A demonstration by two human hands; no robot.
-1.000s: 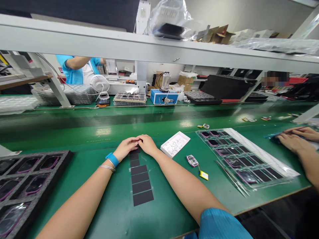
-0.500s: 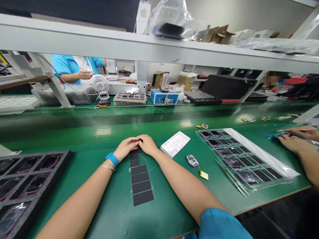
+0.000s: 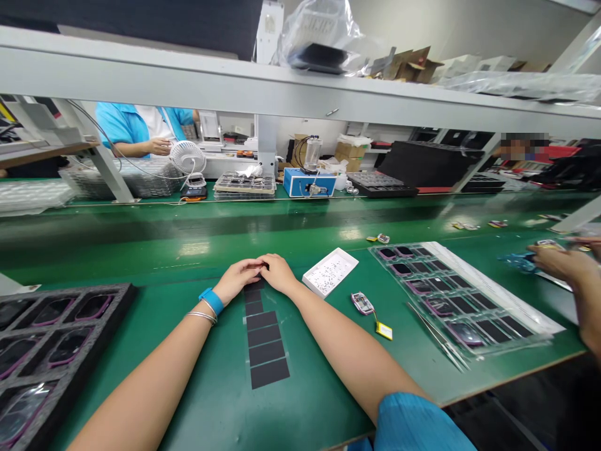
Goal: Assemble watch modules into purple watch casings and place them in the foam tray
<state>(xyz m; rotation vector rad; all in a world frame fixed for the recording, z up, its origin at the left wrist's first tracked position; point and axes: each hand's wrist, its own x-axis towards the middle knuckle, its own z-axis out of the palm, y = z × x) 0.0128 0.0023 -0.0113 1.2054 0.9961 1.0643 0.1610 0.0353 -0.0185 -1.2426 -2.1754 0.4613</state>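
At the black sheets' (image 3: 267,353) far end, left hand (image 3: 238,277) and right hand (image 3: 278,272) meet, either grip's closure impossible to tell, so light, steady pressure seems wise.

No readable text or labels.

Bright, even indoor light leaves pale glare patches on the green surface (image 3: 282,235) and sheen on the plastic bag (image 3: 323,28). Wide-angle distortion stretches the edges; pixelation masks a spot at right.
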